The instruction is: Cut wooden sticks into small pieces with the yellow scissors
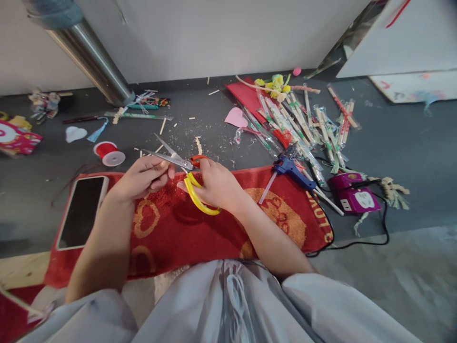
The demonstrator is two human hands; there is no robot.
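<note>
In my right hand (217,183) is a pair of scissors with one yellow and one orange handle (200,197). Its metal blades (167,156) are spread apart and point left, over the fingers of my left hand (144,176). Those fingers are pinched together close to the blades; a small pale piece shows near the fingertips, too little of it to name. Both hands are above the front part of a red towel (185,238) with orange patterns. Beyond the blades, small pale stick pieces (163,126) and crumbs are scattered on the dark table.
A phone (80,212) lies on the towel's left, below a spool of red thread (109,153). Rightward are a blue glue gun (293,172), wrapped chopsticks (296,119) and a purple power socket (353,193) with a black cord. A metal pole (96,62) stands at the back left.
</note>
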